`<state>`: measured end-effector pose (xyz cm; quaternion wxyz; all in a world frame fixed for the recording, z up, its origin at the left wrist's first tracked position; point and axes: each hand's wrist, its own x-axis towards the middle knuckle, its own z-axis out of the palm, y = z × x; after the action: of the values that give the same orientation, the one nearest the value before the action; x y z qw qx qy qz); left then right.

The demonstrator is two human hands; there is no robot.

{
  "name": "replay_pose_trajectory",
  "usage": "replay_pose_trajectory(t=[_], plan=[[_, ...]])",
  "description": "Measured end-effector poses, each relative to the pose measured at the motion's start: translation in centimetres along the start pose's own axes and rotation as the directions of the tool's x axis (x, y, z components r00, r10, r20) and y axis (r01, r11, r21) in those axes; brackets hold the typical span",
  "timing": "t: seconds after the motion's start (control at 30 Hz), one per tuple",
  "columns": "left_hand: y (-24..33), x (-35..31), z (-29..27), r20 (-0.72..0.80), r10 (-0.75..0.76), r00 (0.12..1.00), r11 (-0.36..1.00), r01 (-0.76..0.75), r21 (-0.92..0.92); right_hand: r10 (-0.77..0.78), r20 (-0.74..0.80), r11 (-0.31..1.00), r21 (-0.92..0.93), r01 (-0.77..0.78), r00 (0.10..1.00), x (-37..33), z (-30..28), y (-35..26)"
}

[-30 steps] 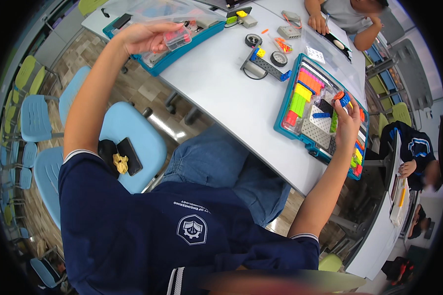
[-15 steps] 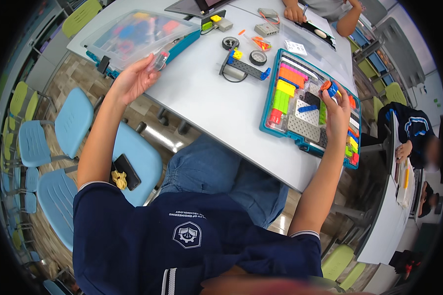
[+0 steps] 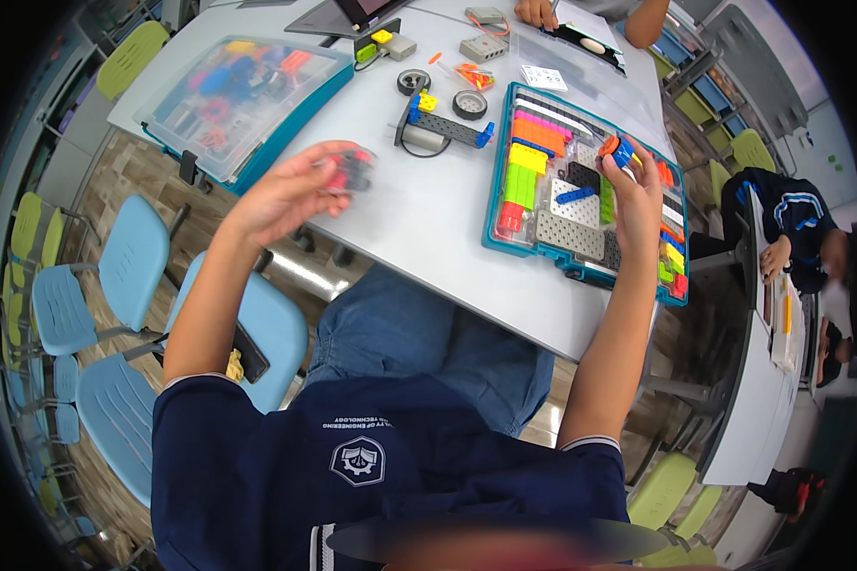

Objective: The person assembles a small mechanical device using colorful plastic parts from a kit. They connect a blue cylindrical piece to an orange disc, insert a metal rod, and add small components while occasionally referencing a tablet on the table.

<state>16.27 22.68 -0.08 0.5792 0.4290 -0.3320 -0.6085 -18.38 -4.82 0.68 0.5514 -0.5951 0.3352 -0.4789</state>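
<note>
My left hand (image 3: 290,195) is raised over the near table edge, its fingers closed on a small clear plastic case (image 3: 355,171) with dark and red pieces inside, blurred by motion. Over the right part of an open teal kit box (image 3: 497,205), my right hand (image 3: 638,195) pinches a small blue and orange piece (image 3: 621,150). Colourful building beams, grey plates and other parts fill this box. Between my hands, farther back, lies a partly built frame (image 3: 448,127) of dark beams with blue connectors and a grey cylinder.
A second teal box (image 3: 286,124) with a clear lid stands at the table's left. Two wheels (image 3: 469,105), a grey block (image 3: 483,48), and a bag of orange pieces (image 3: 474,76) lie farther back. Another person's hand (image 3: 537,13) is across the table. Blue chairs (image 3: 133,252) stand left.
My left hand has moved right and slightly down with the clear case, away from the lidded box. My right hand stays over the open kit box, still holding the blue and orange piece.
</note>
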Motion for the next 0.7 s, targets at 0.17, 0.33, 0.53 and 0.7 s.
replay_pose_trajectory(t=[0.17,0.33,0.53,0.7], plan=[[-1.8,2.4,4.2,0.17,-0.016,0.985,1.0,0.016,-0.001,0.01,-0.006,1.0,-0.015,-0.01,1.0,0.0,0.1,-0.2],[-1.3,5.6,7.9,0.21,0.034,0.977,0.993,-0.057,0.101,0.018,0.016,1.0,0.017,-0.018,1.0,-0.2,0.2,-0.5],[1.0,11.5,12.1,0.261,0.21,0.942,0.952,-0.257,0.163,0.0,0.039,1.0,-0.002,0.0,0.999,-0.2,0.0,-0.7],[1.1,17.3,14.3,0.166,0.343,0.924,0.911,-0.371,0.178,0.026,-0.008,0.995,-0.094,-0.027,1.0,-0.2,-0.4,-1.1]])
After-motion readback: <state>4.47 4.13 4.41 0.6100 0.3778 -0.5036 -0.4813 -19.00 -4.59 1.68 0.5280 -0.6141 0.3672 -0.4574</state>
